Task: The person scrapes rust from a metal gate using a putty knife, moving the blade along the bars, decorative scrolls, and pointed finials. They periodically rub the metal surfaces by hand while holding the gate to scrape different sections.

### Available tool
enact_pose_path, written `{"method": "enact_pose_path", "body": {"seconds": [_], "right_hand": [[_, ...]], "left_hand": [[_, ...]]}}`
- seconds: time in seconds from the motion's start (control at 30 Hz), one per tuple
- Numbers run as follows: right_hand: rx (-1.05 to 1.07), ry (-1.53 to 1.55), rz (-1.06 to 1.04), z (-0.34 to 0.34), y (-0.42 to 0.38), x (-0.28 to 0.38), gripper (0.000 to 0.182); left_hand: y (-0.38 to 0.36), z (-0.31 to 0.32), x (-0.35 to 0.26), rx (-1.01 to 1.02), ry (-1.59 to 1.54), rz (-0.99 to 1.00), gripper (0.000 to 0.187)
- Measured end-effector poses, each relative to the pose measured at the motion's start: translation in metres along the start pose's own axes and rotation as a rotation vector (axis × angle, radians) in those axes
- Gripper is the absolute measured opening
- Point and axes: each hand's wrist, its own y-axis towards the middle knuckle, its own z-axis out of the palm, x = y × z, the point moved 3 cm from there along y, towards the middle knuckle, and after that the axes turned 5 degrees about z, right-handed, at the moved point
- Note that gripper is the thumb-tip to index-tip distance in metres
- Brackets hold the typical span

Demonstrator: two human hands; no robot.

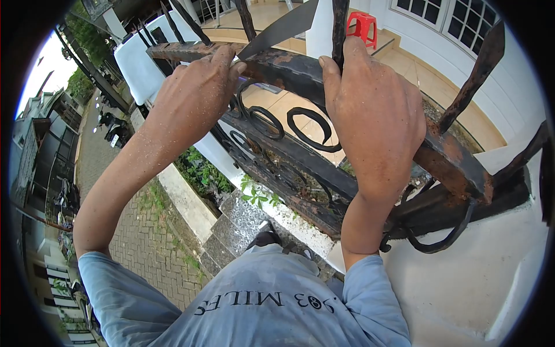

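Observation:
My left hand is closed over the fence's upper rail. Pinched at its fingertips is the narrow end of a grey flat strip, which widens toward the upper right; its exact kind does not show. Pale dust specks the back of that hand and the forearm. My right hand grips the fence at an upright black spike, with thumb and forefinger on either side of it and the other fingers hidden behind the palm. Rust shows through the black paint on the rail, and curled iron scrolls sit below it.
More spikes rise along the rail. A red plastic stool stands on the tiled porch beyond. Below are a white ledge, green plants and a stone step. A paved lane with parked motorbikes runs at left.

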Motion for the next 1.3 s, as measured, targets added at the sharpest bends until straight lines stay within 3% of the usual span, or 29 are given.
{"method": "enact_pose_path", "body": {"seconds": [0.17,0.27,0.3,0.4,0.43,0.47,0.53,0.6,0.67,0.7,0.8,0.93,1.07,1.2,1.23,1.3], "right_hand": [[-0.017,-0.012,-0.011,-0.002,0.001,0.001,0.026],[-0.019,-0.032,-0.020,0.000,-0.001,0.001,0.026],[-0.023,-0.033,-0.025,0.000,-0.001,0.000,0.026],[-0.013,-0.028,-0.008,0.000,0.000,0.000,0.027],[-0.005,-0.022,0.004,0.000,0.000,0.000,0.027],[-0.020,-0.029,0.003,0.000,0.001,0.000,0.027],[-0.037,-0.041,-0.018,-0.001,0.000,0.000,0.027],[-0.011,-0.017,-0.008,-0.001,-0.001,0.001,0.027],[-0.019,-0.002,0.003,0.000,0.001,0.000,0.027],[-0.027,0.001,0.003,0.000,0.001,0.000,0.026],[-0.024,-0.014,-0.004,0.000,-0.002,0.000,0.026],[-0.012,-0.015,-0.001,0.001,0.000,-0.001,0.025],[-0.029,-0.012,0.001,-0.001,-0.001,-0.001,0.025],[-0.033,0.010,0.006,0.001,-0.002,-0.002,0.024],[-0.047,0.007,-0.006,0.001,-0.002,-0.002,0.024],[-0.034,0.007,-0.004,0.000,-0.001,-0.002,0.024]], "left_hand": [[0.001,-0.002,-0.006,0.047,-0.044,-0.032,0.023],[-0.001,0.006,0.002,-0.052,-0.019,0.023,0.023],[0.002,-0.002,-0.002,0.098,-0.060,-0.082,0.022],[0.008,-0.016,0.010,-0.129,0.066,0.104,0.023],[0.016,-0.032,0.013,-0.131,0.074,0.006,0.022],[0.019,-0.039,0.019,-0.218,0.136,0.079,0.022],[0.011,-0.023,0.008,-0.078,0.111,0.004,0.021],[0.004,-0.007,-0.004,-0.104,0.088,0.092,0.020],[0.017,-0.026,0.005,-0.048,0.016,-0.060,0.019],[0.022,-0.034,0.013,-0.202,0.128,0.060,0.019],[0.011,-0.014,-0.005,0.058,0.205,0.057,0.020],[0.031,-0.033,0.002,-0.157,0.243,0.035,0.022],[0.025,-0.029,-0.008,-0.033,0.270,0.065,0.019],[0.024,-0.030,-0.015,-0.089,0.276,0.093,0.018],[0.021,-0.018,-0.009,-0.005,0.301,0.065,0.025],[0.033,-0.040,-0.001,-0.100,0.265,0.061,0.025]]}}
